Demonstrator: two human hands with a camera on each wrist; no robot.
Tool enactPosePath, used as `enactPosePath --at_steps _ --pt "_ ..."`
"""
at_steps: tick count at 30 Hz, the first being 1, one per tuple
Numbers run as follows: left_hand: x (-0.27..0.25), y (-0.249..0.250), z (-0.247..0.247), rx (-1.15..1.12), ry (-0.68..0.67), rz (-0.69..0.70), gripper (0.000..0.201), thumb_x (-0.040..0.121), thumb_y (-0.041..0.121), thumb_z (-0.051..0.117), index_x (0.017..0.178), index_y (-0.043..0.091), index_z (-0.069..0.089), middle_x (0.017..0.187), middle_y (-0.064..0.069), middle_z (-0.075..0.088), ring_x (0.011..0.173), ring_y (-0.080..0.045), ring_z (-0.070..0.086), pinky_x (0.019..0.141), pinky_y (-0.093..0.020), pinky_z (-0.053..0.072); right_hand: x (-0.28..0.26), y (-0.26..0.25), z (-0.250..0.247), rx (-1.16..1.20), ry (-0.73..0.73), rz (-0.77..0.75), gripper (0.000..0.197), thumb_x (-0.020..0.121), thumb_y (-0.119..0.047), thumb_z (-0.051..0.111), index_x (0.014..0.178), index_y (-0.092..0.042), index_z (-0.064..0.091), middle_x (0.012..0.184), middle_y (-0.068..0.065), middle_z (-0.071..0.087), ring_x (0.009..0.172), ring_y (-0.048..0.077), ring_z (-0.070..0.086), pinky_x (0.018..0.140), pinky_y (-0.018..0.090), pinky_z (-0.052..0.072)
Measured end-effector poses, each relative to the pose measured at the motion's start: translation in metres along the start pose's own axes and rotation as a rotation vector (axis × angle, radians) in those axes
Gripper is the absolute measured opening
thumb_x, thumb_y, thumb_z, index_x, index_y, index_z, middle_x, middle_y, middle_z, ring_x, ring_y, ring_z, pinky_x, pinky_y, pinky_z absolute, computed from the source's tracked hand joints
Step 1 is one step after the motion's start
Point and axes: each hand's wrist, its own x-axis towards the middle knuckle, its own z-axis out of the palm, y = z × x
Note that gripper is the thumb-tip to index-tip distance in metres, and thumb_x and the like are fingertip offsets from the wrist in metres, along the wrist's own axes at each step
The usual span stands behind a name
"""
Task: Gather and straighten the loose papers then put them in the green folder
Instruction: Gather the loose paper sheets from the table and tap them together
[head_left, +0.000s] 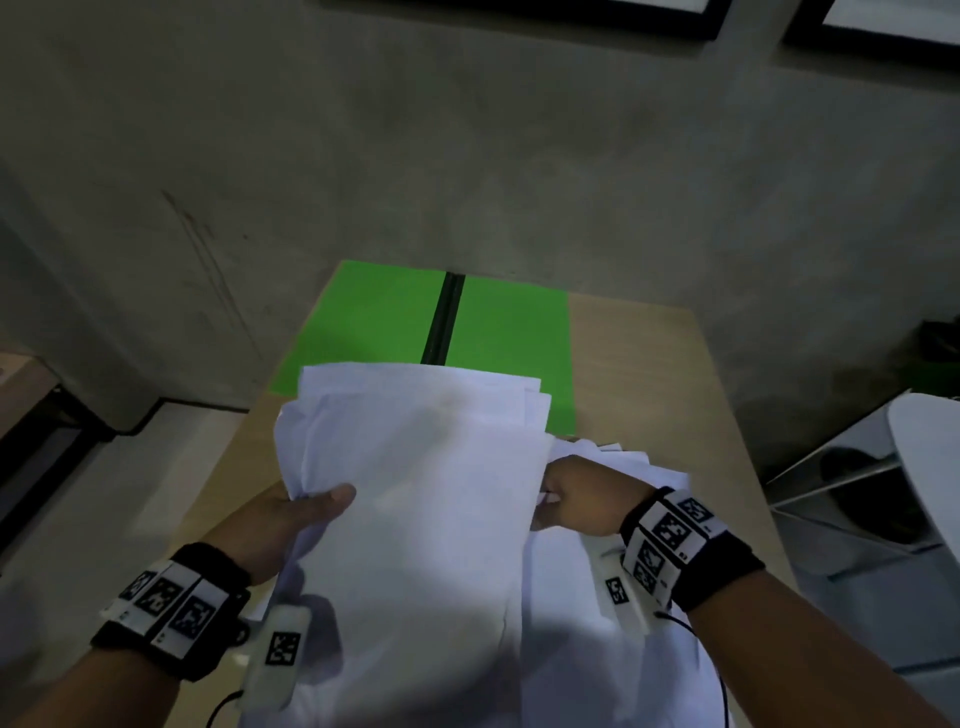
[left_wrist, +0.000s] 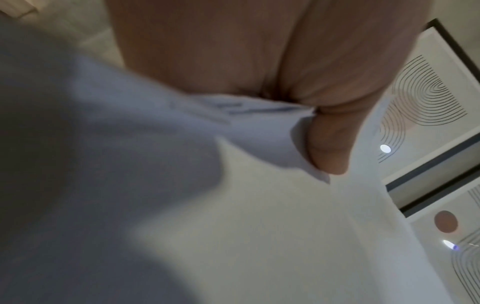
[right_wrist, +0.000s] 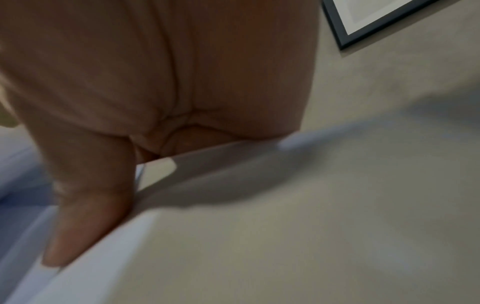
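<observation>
Two hands hold one uneven sheaf of loose white paper sheets (head_left: 415, 493) above the light wooden tabletop (head_left: 639, 364). Left hand (head_left: 291, 519): thumb on top of the sheaf's left edge, other fingers hidden beneath; the left wrist view shows the thumb pinching the bunched edge (left_wrist: 259, 115). Right hand (head_left: 582, 493): fingers curled round the sheaf's right edge, confirmed in the right wrist view (right_wrist: 233, 226). Bright green open folder with a black spine (head_left: 493, 332) lies flat at the table's far edge, its near part covered by the sheets. Only the wrist views show the black-framed line-art pictures (left_wrist: 428, 98). Wristbands (head_left: 176, 608) carry black-and-white square markers; no legible writing.
</observation>
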Motion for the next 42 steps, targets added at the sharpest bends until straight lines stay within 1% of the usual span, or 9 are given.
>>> enactPosePath --at_steps 3,7,10,15,19,25,32,37,42 --pt "0.004 -0.001 0.004 -0.102 0.029 -0.012 0.085 0.039 0.057 0.089 0.113 0.025 0.063 0.101 0.009 0.077 0.104 -0.016 0.065 0.101 -0.039 0.041 0.004 0.006 -0.005 0.024 0.032 -0.096 0.022 0.078 -0.038 0.065 0.098 -0.029 0.071 0.096 -0.006 0.071 0.097 0.016 0.062 0.090 0.031 0.047" --pt "0.007 0.000 0.003 -0.162 0.099 0.005 0.087 0.030 0.055 0.091 0.107 0.026 0.063 0.093 0.014 0.077 0.104 -0.013 0.062 0.089 -0.027 0.043 -0.001 0.016 -0.016 0.075 0.033 -0.099 0.018 0.083 -0.019 0.068 0.068 -0.023 0.059 0.067 -0.009 0.052 0.069 0.010 0.053 0.067 0.026 0.040" --pt "0.007 -0.005 -0.008 -0.217 0.161 0.016 0.096 0.018 0.052 0.094 0.105 0.023 0.064 0.091 0.011 0.078 0.096 -0.013 0.067 0.085 -0.029 0.045 -0.014 0.039 -0.023 0.106 0.070 -0.039 0.004 0.082 -0.021 0.068 0.078 -0.023 0.068 0.081 0.000 0.064 0.080 0.012 0.059 0.073 0.027 0.042" --pt "0.008 -0.001 -0.018 -0.215 0.300 -0.036 0.022 0.096 0.015 0.055 0.118 0.012 0.057 0.116 -0.006 0.069 0.105 -0.027 0.057 0.105 -0.044 0.038 -0.051 0.086 -0.028 0.459 0.266 0.096 0.021 0.083 -0.011 0.069 0.071 -0.028 0.073 0.065 -0.019 0.072 0.063 -0.009 0.062 0.066 0.012 0.045" --pt "0.010 -0.002 -0.020 -0.086 0.345 -0.024 0.018 0.096 0.007 0.053 0.113 0.011 0.052 0.096 -0.007 0.062 0.084 -0.019 0.059 0.081 -0.037 0.048 -0.089 0.112 -0.025 0.982 0.511 0.145 0.025 0.074 -0.021 0.074 0.092 -0.004 0.073 0.084 0.017 0.075 0.074 0.028 0.069 0.069 0.037 0.051" --pt "0.010 -0.004 -0.008 -0.034 0.420 -0.053 0.016 0.095 0.009 0.055 0.081 0.016 0.059 0.075 -0.001 0.062 0.088 -0.028 0.055 0.082 -0.035 0.038 -0.098 0.088 -0.018 1.408 0.753 -0.083 0.038 0.051 -0.033 0.073 0.085 -0.018 0.078 0.092 -0.002 0.077 0.083 0.013 0.074 0.068 0.025 0.060" --pt "0.011 0.002 0.014 -0.004 0.337 -0.041 0.013 0.095 0.009 0.054 0.097 -0.002 0.060 0.070 -0.006 0.062 0.062 -0.016 0.056 0.054 -0.022 0.043 -0.035 0.012 0.042 1.451 0.565 0.011 0.024 0.081 -0.005 0.063 0.103 0.001 0.066 0.098 0.017 0.074 0.089 0.030 0.069 0.082 0.042 0.055" --pt "0.018 0.000 0.013 0.063 0.308 -0.125 0.037 0.097 0.005 0.043 0.060 0.004 0.046 0.030 0.001 0.046 0.030 -0.012 0.038 0.042 -0.018 0.029 -0.002 -0.013 0.085 1.240 0.510 0.210 0.022 0.080 -0.014 0.071 0.098 -0.007 0.061 0.099 0.010 0.071 0.095 0.029 0.066 0.079 0.034 0.053" --pt "0.014 -0.005 0.017 -0.054 0.163 -0.028 0.042 0.094 0.050 0.045 0.094 0.014 0.066 0.083 -0.001 0.075 0.075 -0.017 0.070 0.068 -0.031 0.052 0.004 -0.006 0.077 1.384 0.294 0.113 0.063 0.068 -0.028 0.082 0.124 -0.018 0.055 0.118 0.006 0.070 0.111 0.025 0.065 0.103 0.049 0.045"
